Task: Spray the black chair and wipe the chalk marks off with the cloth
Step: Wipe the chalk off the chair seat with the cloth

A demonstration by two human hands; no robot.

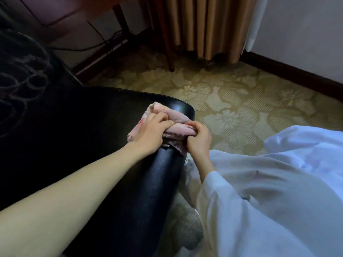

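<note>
The black chair (92, 138) fills the left and middle of the head view, its glossy seat edge running toward the carpet. Faint chalk swirls (24, 82) show on its dark back at the far left. A pink cloth (176, 118) lies bunched on the seat's front corner. My left hand (152, 130) presses down on the cloth's left side with fingers curled into it. My right hand (198, 140) pinches the cloth's right end at the seat edge. No spray bottle is visible.
A patterned beige carpet (232, 101) spreads beyond the chair. A dark wooden table leg (168, 43) and cables (104, 43) stand at the back, with tan curtains (204, 25) and a dark skirting board (297, 73). My white garment (278, 191) covers the lower right.
</note>
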